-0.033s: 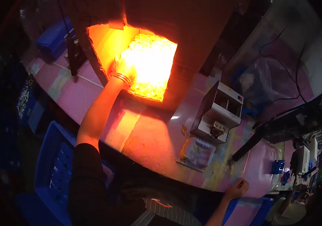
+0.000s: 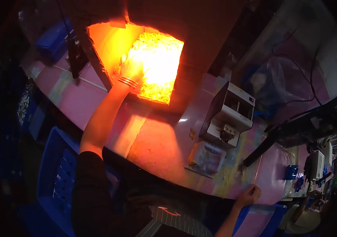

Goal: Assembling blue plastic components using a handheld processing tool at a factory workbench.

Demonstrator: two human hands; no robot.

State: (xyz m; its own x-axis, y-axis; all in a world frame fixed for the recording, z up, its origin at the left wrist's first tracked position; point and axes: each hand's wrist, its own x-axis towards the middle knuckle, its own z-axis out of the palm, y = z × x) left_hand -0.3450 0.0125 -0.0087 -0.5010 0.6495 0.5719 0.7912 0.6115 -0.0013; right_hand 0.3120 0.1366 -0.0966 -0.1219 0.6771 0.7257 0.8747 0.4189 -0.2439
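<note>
My left hand (image 2: 131, 70), with bangles (image 2: 128, 81) at the wrist, reaches into the lit opening of a dark box whose inner wall (image 2: 107, 39) glows orange. Beside its fingers lies a bright heap of small pieces (image 2: 154, 89), too overexposed to identify. Glare washes out those fingers, so their grip cannot be read. Low on the right, my right hand (image 2: 250, 194) is at the near edge of the pink-covered table (image 2: 275, 166). Its fingers are curled together; anything inside them is hidden.
A white and black device (image 2: 233, 114) stands right of the box, with a clear packet (image 2: 208, 158) before it. A black arm-like bar (image 2: 261, 152) reaches in from the right. Blue crates (image 2: 50, 170) flank the left side. Another person (image 2: 304, 219) sits at far right.
The view has shifted slightly, moving the box a little up and left in the picture. Both hands keep nearly the same place and pose.
</note>
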